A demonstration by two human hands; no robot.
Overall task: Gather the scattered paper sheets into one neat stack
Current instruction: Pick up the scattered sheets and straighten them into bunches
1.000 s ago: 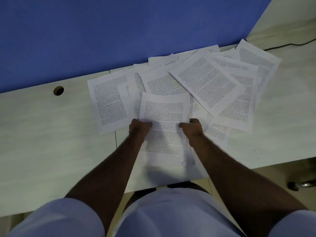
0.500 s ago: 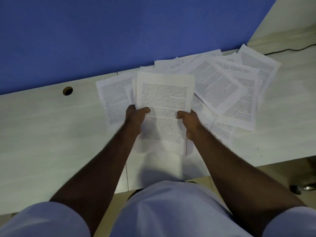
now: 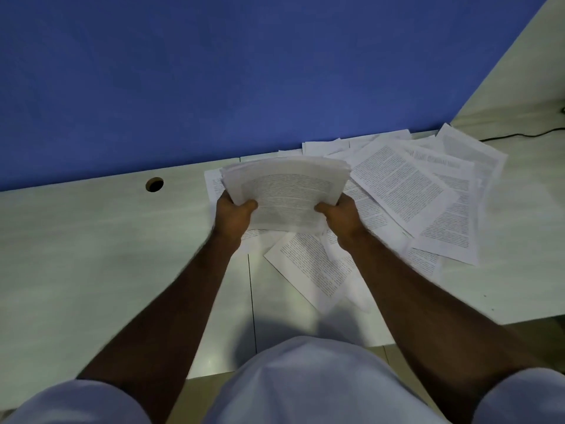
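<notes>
Paper bundle [image 3: 286, 191] gripped by left hand [image 3: 234, 217] and right hand [image 3: 341, 217] | loose sheets [image 3: 428, 194] lie rightward, right hand nearer

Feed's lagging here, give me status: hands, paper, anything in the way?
Left hand and right hand grip the stack, raised off the desk. Loose sheets still scattered at right. Nothing blocking.

The held stack [image 3: 286, 194] hides sheets beneath; its print is blurred, unreadable.
</notes>
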